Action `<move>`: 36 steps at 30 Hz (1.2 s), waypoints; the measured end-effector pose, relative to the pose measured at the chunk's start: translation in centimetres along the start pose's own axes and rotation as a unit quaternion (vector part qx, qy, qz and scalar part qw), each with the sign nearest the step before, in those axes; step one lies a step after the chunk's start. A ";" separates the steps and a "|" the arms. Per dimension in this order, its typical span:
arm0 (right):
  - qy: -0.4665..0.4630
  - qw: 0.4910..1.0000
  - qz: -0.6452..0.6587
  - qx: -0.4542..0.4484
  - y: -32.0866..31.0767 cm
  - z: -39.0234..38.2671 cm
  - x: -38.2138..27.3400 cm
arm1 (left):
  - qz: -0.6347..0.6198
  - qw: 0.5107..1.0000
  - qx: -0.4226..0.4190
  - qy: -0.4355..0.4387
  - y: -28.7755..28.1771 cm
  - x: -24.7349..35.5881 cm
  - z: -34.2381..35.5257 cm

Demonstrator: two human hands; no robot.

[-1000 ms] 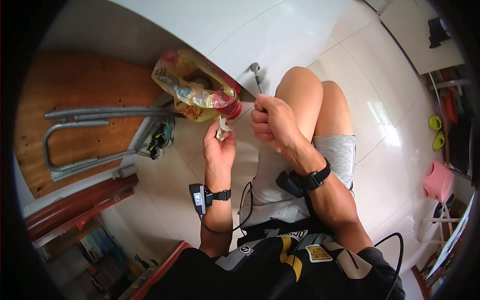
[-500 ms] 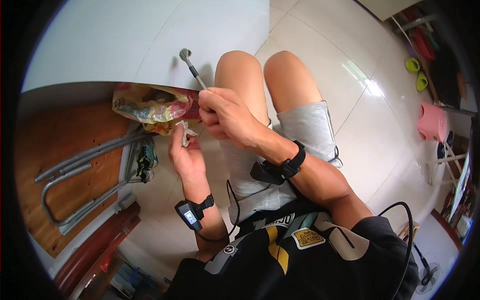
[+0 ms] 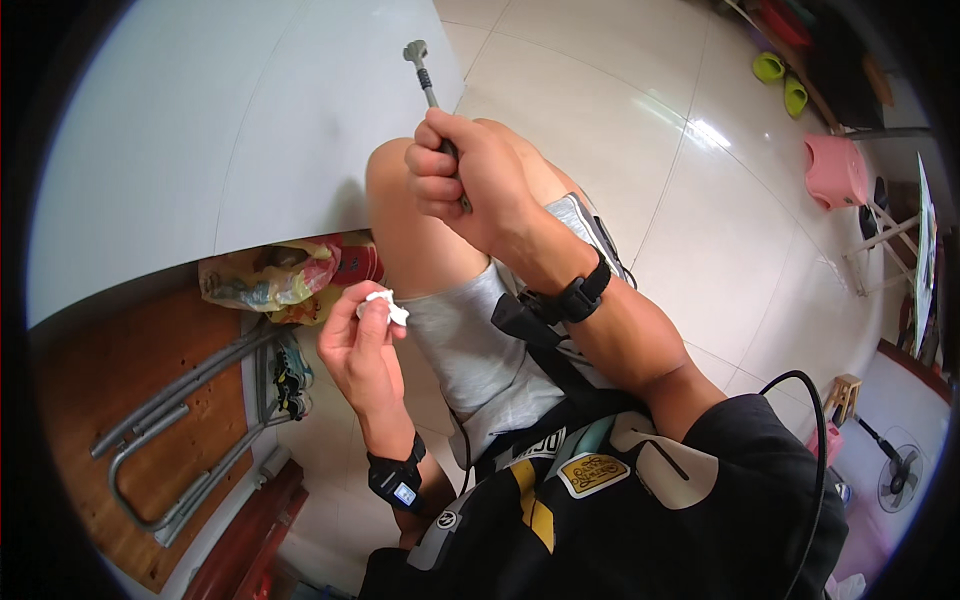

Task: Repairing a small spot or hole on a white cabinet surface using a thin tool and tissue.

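Note:
My right hand (image 3: 468, 180) is wrapped round the handle of a grey metal tool (image 3: 424, 82) with a short ratchet-like head and a dark ribbed collar. Its head points up and away, in front of a large pale grey-white panel (image 3: 290, 120); the handle's lower end shows below my fist. Lower and to the left, my left hand (image 3: 366, 365) pinches a crumpled white tissue (image 3: 384, 308) between thumb and fingers. That hand is beside my left thigh, in front of a patterned plastic bag (image 3: 265, 277) tucked under the panel's edge.
Folded grey metal tubing (image 3: 150, 430) leans on a brown wooden board (image 3: 75, 400) at left. Patterned shoes (image 3: 291, 380) stand beside it. Across the tiled floor (image 3: 610, 120) are green slippers (image 3: 780, 82) and a pink stool (image 3: 836, 172). A fan (image 3: 900, 475) stands at the lower right.
My right hand has risen and moved slightly right with the tool. My left hand has shifted slightly down with the tissue. The view has turned, and my knees appear farther left.

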State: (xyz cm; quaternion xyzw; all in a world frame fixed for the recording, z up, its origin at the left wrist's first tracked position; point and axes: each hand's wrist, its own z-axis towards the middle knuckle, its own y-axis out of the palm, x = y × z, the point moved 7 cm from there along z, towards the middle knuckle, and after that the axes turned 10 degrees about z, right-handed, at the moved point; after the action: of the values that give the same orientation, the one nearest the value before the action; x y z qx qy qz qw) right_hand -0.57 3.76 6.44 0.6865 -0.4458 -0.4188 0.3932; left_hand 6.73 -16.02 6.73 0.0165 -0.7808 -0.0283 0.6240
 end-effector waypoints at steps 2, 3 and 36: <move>0.006 0.999 0.052 0.006 -0.5 0.0 -0.6 | 0.017 0.998 -0.056 -0.005 2.0 0.4 -0.6; 0.001 0.996 0.090 -0.012 -0.6 -0.2 -1.3 | 0.032 0.993 -0.112 -0.011 3.6 0.5 -1.1; -0.149 0.826 -0.544 0.016 0.2 -1.9 -1.1 | 0.310 0.917 0.053 0.247 0.0 9.9 2.2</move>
State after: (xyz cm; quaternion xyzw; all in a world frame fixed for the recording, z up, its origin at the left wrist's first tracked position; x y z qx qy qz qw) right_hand 0.90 5.07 7.50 0.7533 -0.0596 -0.6547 0.0194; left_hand 2.42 -16.59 15.84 -0.1872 -0.5684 0.2129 0.7724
